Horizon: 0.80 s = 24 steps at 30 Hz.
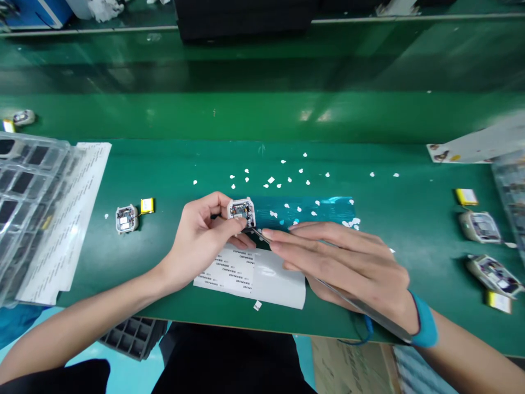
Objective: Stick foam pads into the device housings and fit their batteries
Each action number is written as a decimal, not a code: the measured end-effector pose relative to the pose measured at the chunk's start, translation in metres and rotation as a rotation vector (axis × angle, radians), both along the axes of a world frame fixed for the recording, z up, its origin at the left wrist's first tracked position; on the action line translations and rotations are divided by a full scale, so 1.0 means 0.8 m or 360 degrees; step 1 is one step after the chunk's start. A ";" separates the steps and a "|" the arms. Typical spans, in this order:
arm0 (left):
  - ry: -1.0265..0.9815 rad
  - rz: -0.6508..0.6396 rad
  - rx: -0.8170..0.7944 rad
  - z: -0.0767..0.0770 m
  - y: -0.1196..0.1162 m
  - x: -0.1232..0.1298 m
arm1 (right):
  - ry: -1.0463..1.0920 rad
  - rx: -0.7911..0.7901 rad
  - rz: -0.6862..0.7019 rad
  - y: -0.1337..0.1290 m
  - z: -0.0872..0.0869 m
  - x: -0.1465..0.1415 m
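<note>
1. The left hand (200, 232) pinches a small white device (241, 211), its circuit board bare, fingers closed round its sides, just above the tabletop (172, 175) near the middle of the front edge.
2. The right hand (348, 262) grips tweezers (356, 306), their tip touching the device.
3. A label sheet (262, 279) lies beneath both hands; its print is too small to read.
4. Three more devices lie about: one (126, 218) to the left, two (480, 226) (494, 273) by the right edge.
5. Three yellow batteries (147, 206) (466, 196) (499, 301) show.

Green bench (172, 169), label sheet (262, 276), white scraps (287, 175), clear tray (28, 191), yellow battery (147, 206)
</note>
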<state>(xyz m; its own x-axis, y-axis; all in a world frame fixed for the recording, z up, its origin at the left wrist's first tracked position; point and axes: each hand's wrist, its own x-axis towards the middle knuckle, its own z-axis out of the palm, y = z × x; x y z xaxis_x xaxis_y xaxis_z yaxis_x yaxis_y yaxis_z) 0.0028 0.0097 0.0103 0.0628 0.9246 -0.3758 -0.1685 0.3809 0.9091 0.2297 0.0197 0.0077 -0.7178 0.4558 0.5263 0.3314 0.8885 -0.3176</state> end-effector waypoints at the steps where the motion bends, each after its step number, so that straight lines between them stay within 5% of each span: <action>1: 0.0006 -0.0009 0.0003 0.000 -0.001 0.000 | -0.0016 0.0011 0.0006 -0.001 0.001 0.000; 24: 0.0068 -0.0044 0.0131 0.000 -0.007 0.004 | 0.0058 -0.0114 -0.0093 -0.008 -0.007 -0.004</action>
<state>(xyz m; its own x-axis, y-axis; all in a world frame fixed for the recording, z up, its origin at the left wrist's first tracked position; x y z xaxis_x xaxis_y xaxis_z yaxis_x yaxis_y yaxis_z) 0.0061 0.0044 0.0101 0.0740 0.9507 -0.3012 -0.1192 0.3083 0.9438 0.2266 0.0129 0.0025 -0.6701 0.5334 0.5161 0.3688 0.8427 -0.3921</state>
